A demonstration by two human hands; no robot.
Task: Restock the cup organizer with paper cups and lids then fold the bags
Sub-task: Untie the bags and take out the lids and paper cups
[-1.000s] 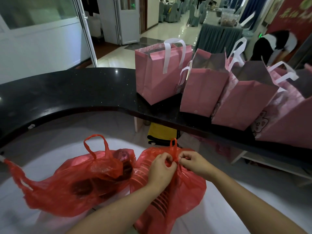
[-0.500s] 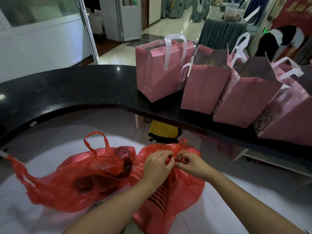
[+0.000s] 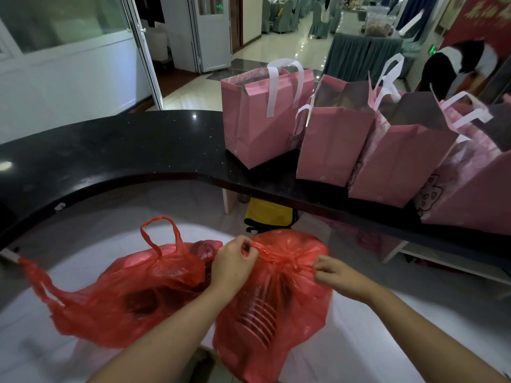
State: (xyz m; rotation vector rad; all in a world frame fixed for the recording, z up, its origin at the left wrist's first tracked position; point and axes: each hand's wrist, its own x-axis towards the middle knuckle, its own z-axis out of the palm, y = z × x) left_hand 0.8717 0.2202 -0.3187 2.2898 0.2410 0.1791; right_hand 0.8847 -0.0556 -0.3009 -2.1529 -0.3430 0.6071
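Note:
Two red plastic bags lie on the white lower counter. The right bag (image 3: 279, 313) shows a stack of ribbed rims through its film. My left hand (image 3: 233, 262) pinches one twisted handle of this bag at its top. My right hand (image 3: 331, 275) pinches the other handle, and the plastic stretches taut between the two. The left bag (image 3: 119, 297) lies slack and open with dark round shapes inside and one handle loop (image 3: 159, 233) standing up. No cup organizer is in view.
A curved black counter (image 3: 110, 150) runs behind the bags. Several pink gift bags (image 3: 262, 120) with white handles stand on its right part. A yellow object (image 3: 269, 215) sits under the counter. A person (image 3: 453, 64) bends over at the far right.
My hands were close together at the right bag's knot. They have now drawn apart, each pulling a handle sideways, and the upright handle tip has gone flat.

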